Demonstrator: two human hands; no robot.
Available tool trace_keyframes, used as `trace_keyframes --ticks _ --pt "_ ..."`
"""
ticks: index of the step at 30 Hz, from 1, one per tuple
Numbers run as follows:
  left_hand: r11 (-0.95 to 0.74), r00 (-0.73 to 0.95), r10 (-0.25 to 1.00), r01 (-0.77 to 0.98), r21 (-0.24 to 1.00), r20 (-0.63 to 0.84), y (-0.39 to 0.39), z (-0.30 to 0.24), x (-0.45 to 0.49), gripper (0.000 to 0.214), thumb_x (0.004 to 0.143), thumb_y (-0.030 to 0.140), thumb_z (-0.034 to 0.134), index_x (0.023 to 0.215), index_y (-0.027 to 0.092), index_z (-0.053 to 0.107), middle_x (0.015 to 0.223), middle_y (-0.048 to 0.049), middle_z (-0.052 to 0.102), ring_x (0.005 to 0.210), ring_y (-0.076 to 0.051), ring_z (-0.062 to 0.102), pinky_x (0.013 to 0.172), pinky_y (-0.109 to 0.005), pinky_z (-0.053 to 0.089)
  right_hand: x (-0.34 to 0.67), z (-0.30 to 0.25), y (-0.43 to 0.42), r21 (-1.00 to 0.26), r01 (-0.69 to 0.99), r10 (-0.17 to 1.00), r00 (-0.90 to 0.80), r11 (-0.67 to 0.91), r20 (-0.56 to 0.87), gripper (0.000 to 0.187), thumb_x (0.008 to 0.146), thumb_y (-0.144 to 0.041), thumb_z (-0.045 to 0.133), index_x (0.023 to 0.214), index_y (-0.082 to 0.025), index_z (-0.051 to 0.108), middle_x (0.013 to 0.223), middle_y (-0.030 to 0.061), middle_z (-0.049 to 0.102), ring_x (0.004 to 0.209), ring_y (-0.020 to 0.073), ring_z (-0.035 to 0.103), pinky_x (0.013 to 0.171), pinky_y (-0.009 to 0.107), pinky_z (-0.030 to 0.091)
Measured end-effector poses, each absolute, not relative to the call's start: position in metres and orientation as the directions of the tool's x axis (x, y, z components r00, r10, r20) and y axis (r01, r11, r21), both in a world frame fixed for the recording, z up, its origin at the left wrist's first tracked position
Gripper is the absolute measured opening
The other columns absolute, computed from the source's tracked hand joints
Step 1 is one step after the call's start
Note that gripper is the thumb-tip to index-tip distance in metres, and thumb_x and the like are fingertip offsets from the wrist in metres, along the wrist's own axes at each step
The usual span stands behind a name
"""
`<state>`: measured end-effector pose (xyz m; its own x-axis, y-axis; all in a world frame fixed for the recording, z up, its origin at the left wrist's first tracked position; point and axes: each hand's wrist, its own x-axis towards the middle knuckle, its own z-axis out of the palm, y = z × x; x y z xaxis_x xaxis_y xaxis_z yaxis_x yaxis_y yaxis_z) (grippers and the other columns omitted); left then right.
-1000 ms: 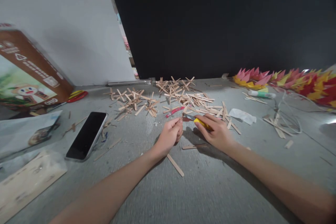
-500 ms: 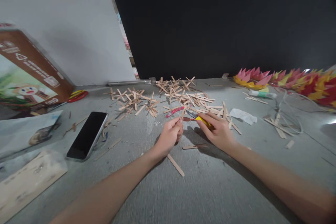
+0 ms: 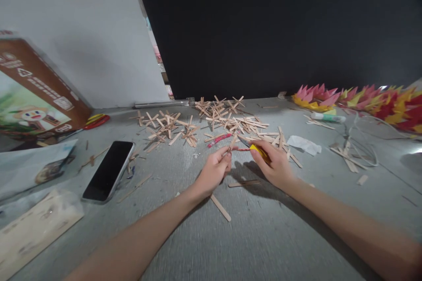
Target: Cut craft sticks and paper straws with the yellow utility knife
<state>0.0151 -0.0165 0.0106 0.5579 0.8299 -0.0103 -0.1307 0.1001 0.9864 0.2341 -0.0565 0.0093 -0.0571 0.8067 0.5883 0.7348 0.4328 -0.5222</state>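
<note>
My left hand point(image 3: 216, 167) is closed, pinching a wooden craft stick point(image 3: 233, 141) that points up from the fingertips. My right hand point(image 3: 275, 162) is closed around a yellow-handled tool point(image 3: 260, 153) with a narrow grey metal tip; its exact kind is unclear. Between the hands runs a thin red strip point(image 3: 243, 149), and I cannot tell what it belongs to. A loose craft stick point(image 3: 220, 208) lies below my left hand, and another craft stick point(image 3: 244, 183) lies between my forearms. Just beyond the fingers is a red patterned strip point(image 3: 219, 140).
Behind the hands spreads a pile of crossed craft sticks point(image 3: 169, 125). To the left are a phone point(image 3: 108, 171), a brown box point(image 3: 42, 92) and plastic packets point(image 3: 39, 228). On the right lie crumpled tissue point(image 3: 303, 145), a glue stick point(image 3: 328, 117), white cable point(image 3: 364, 162) and folded paper flowers point(image 3: 316, 96).
The tool in my right hand has tilted and its grey tip has shifted slightly up and right, away from the left fingers. My left hand stays almost in place with the stick.
</note>
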Motion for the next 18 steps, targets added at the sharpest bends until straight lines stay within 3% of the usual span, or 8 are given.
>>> trace_keyframes --ticks 3,12,18 --pt "0.102 0.553 0.833 -0.147 0.984 -0.004 -0.0164 0.0089 0.0161 0.05 0.099 0.051 0.058 0.134 0.016 0.05 0.057 0.0115 0.033 0.046 -0.008 0.021 0.047 -0.022 0.015 0.2351 0.0077 -0.0563 -0.546 0.737 0.827 -0.034 0.4 0.561 0.027 0.106 -0.04 0.053 0.123 -0.023 0.064 0.104 0.0073 0.076 0.09 0.0227 0.073 0.081 0.034 0.056" --pt "0.13 0.526 0.85 -0.146 0.981 -0.035 -0.0187 0.0099 0.0168 0.033 0.099 0.053 0.057 0.104 0.024 0.042 0.057 0.012 0.039 0.044 -0.007 0.019 0.044 -0.018 0.015 0.2352 0.0081 -0.0564 -0.573 0.737 0.865 -0.03 0.358 0.502 0.03 0.107 -0.044 0.05 0.122 -0.022 0.064 0.108 0.0086 0.075 0.093 0.0235 0.071 0.08 0.034 0.052" --pt "0.12 0.547 0.837 -0.152 0.981 -0.017 -0.0175 0.0111 0.017 0.033 0.095 0.051 0.062 0.092 0.021 0.049 0.057 0.0106 0.035 0.047 -0.007 0.023 0.047 -0.02 0.017 0.2343 0.0126 -0.0611 -0.624 0.697 0.871 -0.003 0.355 0.492 0.035 0.105 -0.043 0.053 0.133 -0.022 0.058 0.088 0.0023 0.068 0.067 0.0165 0.061 0.065 0.028 0.046"
